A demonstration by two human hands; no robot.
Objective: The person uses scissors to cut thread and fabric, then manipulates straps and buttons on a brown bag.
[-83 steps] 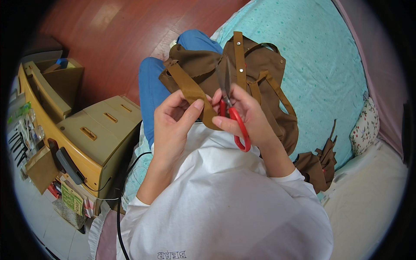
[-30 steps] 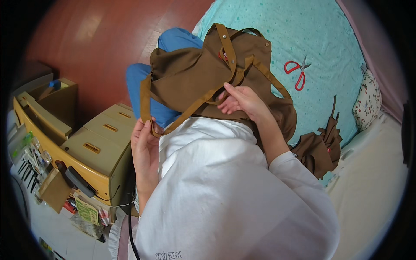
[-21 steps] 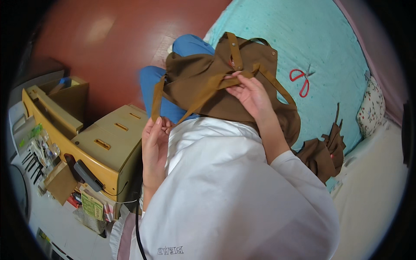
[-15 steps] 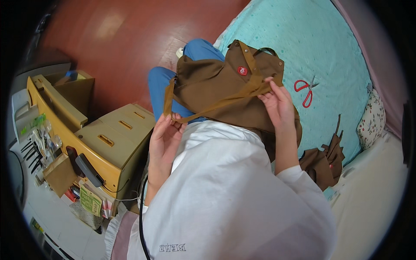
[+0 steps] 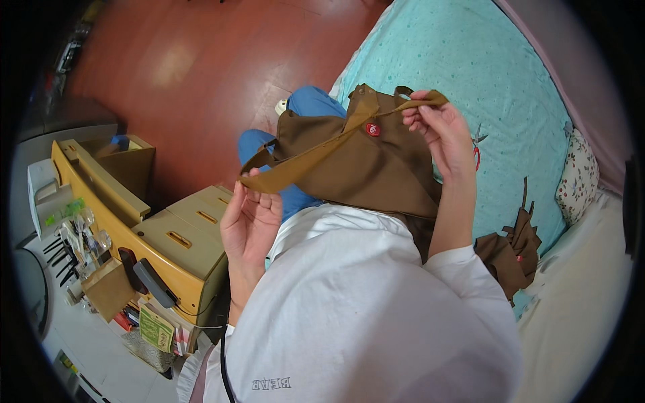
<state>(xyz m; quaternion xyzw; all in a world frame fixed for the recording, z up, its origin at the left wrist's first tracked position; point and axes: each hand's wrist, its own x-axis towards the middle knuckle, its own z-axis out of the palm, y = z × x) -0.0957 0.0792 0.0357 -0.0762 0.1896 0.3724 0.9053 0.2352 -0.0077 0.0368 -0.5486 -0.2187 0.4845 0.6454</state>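
Note:
Across my lap lies a brown apron with a small red patch on it. Its long lighter-brown strap is stretched slantwise between my hands, raised above the cloth. My left hand pinches the strap's near-left part between thumb and fingers. Farther off and to the right, my right hand closes on the strap's other stretch, and a short piece sticks out past the fingers. Red-handled scissors lie on the bed beside my right forearm, which partly hides them.
Turquoise bedding spreads on the right, with a second brown cloth bundle and a flowered pillow on it. A yellow-edged cabinet stands at the left, next to a white desktop crowded with small items. Reddish floor lies beyond.
My right hand has moved away and up to the right with the strap, and the left slightly left and down. The strap is now pulled longer and straighter. My right forearm covers more of the scissors.

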